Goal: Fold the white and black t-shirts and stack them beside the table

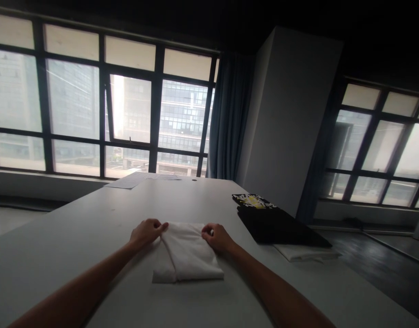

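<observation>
A folded white cloth garment lies on the white table in front of me, its kind hidden by the folds. My left hand pinches its far left corner between thumb and curled fingers. At the far right corner, my right hand grips the edge in the same way. A slanting fold runs down the left part of the cloth, and its near edge rests flat on the table.
To the right lies a folded black garment with a white and yellow print, on top of a folded white cloth. Paper sheets lie at the table's far left end. A curtain and a pillar stand beyond.
</observation>
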`<state>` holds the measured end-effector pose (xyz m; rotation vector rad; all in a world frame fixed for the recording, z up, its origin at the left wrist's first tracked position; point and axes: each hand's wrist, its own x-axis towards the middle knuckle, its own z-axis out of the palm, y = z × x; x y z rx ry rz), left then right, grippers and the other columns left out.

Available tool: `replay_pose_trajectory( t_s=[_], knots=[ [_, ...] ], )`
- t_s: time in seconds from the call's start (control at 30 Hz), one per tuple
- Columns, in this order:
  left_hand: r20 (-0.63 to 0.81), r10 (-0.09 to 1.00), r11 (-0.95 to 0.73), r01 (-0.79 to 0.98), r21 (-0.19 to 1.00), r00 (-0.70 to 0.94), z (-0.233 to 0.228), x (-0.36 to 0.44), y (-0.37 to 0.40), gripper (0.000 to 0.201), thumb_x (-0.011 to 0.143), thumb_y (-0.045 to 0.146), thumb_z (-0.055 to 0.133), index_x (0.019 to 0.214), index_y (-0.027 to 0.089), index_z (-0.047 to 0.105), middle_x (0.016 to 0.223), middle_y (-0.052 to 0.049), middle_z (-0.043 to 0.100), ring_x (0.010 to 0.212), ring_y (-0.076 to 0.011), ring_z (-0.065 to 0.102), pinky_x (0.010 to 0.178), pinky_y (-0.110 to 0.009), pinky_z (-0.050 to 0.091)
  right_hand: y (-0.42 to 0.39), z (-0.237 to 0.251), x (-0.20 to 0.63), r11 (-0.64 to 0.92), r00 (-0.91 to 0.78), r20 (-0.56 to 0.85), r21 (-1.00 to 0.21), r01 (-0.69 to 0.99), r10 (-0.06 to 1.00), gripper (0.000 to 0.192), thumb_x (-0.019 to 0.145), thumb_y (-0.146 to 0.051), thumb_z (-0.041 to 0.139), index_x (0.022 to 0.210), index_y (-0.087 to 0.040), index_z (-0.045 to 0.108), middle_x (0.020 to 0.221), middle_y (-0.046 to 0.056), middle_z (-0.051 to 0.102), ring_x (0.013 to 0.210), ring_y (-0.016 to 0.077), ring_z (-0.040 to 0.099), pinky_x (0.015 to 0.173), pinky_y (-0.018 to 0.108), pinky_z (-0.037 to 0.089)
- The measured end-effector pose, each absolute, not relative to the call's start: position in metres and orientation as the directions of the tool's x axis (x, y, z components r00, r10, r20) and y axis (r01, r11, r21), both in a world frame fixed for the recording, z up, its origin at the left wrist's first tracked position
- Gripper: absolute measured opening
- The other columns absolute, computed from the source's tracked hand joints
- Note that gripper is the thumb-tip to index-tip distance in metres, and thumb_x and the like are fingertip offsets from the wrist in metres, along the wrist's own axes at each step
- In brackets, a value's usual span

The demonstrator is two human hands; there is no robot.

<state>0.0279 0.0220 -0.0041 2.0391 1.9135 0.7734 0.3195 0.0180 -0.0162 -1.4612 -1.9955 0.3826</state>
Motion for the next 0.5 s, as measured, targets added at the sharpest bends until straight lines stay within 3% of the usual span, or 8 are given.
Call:
replay_pose_trajectory(
  t_s=[0.1, 0.2, 0.33, 0.43, 0.5],
  knots=[
    [0.247, 0.969, -0.124, 0.850, 0.511, -0.007, -0.008, 0.038, 0.024, 0.036, 0.078, 0.053, 0.056, 0.085, 0.022, 0.075, 0.091, -0.008, 0.076, 0.084, -0.0257, 0.068, 0.068, -0.031, 0.046, 0.020, -0.018, 0.315, 0.359, -0.174, 0.359, -0.556, 0.750, 0.917, 0.034, 0.078, -0.033, 0.064, 0.106, -0.015, 0.073, 0.099, 0.010, 0.073, 0.086, 0.0192, 0.066, 0.082, 0.029, 0.049],
    [0.283, 0.959, -0.145, 0.831, 0.537, -0.016, -0.010, 0.038, 0.028, 0.030, 0.081, 0.045, 0.055, 0.088, 0.023, 0.075, 0.093, -0.005, 0.077, 0.087, -0.0222, 0.069, 0.071, -0.028, 0.047, 0.019, -0.016, 0.313, 0.406, -0.203, 0.395, -0.543, 0.735, 0.896, 0.037, 0.077, -0.028, 0.064, 0.110, -0.013, 0.072, 0.111, 0.011, 0.070, 0.099, 0.0211, 0.065, 0.092, 0.029, 0.046],
    [0.336, 0.936, -0.115, 0.813, 0.571, -0.104, -0.004, 0.027, 0.032, 0.035, 0.086, 0.045, 0.048, 0.094, 0.023, 0.074, 0.098, -0.005, 0.076, 0.090, -0.0219, 0.069, 0.071, -0.028, 0.048, 0.015, -0.007, 0.316, 0.375, -0.140, 0.429, -0.531, 0.760, 0.892, 0.036, 0.078, -0.022, 0.061, 0.111, -0.015, 0.071, 0.112, 0.009, 0.070, 0.098, 0.0200, 0.065, 0.092, 0.028, 0.047],
    [0.371, 0.915, -0.088, 0.822, 0.563, -0.156, 0.005, 0.027, 0.023, 0.032, 0.086, 0.044, 0.048, 0.090, 0.023, 0.073, 0.095, -0.005, 0.076, 0.090, -0.0248, 0.069, 0.073, -0.031, 0.049, 0.009, -0.001, 0.317, 0.314, -0.155, 0.363, -0.434, 0.844, 0.919, 0.032, 0.079, -0.026, 0.062, 0.108, -0.017, 0.072, 0.114, 0.009, 0.069, 0.097, 0.0213, 0.065, 0.090, 0.030, 0.047],
    [0.446, 0.891, -0.173, 0.844, 0.507, -0.085, 0.010, 0.037, 0.010, 0.031, 0.088, 0.042, 0.046, 0.087, 0.024, 0.071, 0.095, -0.004, 0.076, 0.090, -0.0238, 0.068, 0.076, -0.032, 0.049, 0.003, 0.001, 0.313, 0.302, -0.182, 0.343, -0.340, 0.891, 0.922, 0.033, 0.082, -0.030, 0.059, 0.109, -0.016, 0.072, 0.117, 0.010, 0.067, 0.099, 0.0230, 0.064, 0.091, 0.032, 0.047]
  ],
)
